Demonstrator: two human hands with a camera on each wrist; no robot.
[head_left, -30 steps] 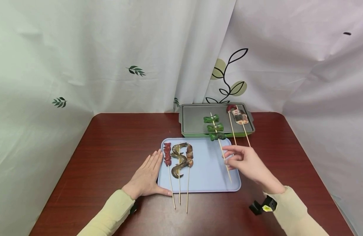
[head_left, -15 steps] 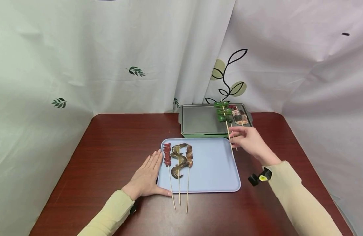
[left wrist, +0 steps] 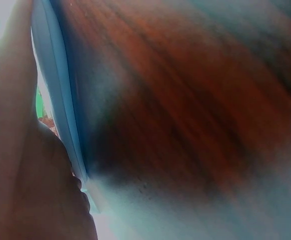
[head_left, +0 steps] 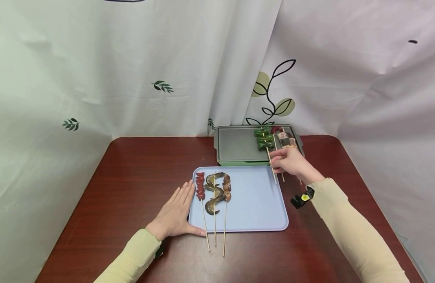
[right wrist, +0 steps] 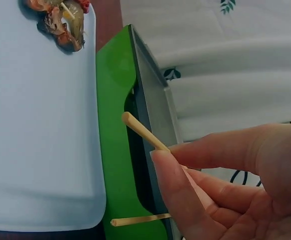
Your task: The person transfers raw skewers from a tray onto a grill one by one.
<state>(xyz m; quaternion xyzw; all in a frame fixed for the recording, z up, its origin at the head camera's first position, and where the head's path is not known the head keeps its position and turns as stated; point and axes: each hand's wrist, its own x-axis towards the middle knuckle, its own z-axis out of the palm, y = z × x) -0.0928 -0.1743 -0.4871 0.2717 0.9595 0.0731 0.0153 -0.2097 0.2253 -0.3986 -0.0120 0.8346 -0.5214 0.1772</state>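
Observation:
My right hand [head_left: 289, 162] pinches the stick of a green pepper skewer [head_left: 264, 139], whose pepper pieces are at the grill pan's right half. In the right wrist view the thumb and fingers grip the bare stick [right wrist: 144, 131] near its end. Flat beside the light blue tray [head_left: 254, 196], my left hand [head_left: 176, 212] touches its left edge with fingers straight. On the tray lie a red skewer [head_left: 200, 186], a shrimp skewer [head_left: 213, 200] and a brown meat skewer [head_left: 227, 184], their sticks reaching past the front edge.
Behind the tray stands a green grill pan [head_left: 235, 143] with a grey plate. At its right side lie a fish skewer [head_left: 286, 139] and a dark red skewer [head_left: 276, 129], partly hidden by the peppers and hand. A patterned curtain [head_left: 182, 59] hangs behind the table [head_left: 143, 165].
My right hand has carried the pepper skewer from above the tray back to the grill pan, first rightward, then slightly left and down. My left hand has stayed at the tray.

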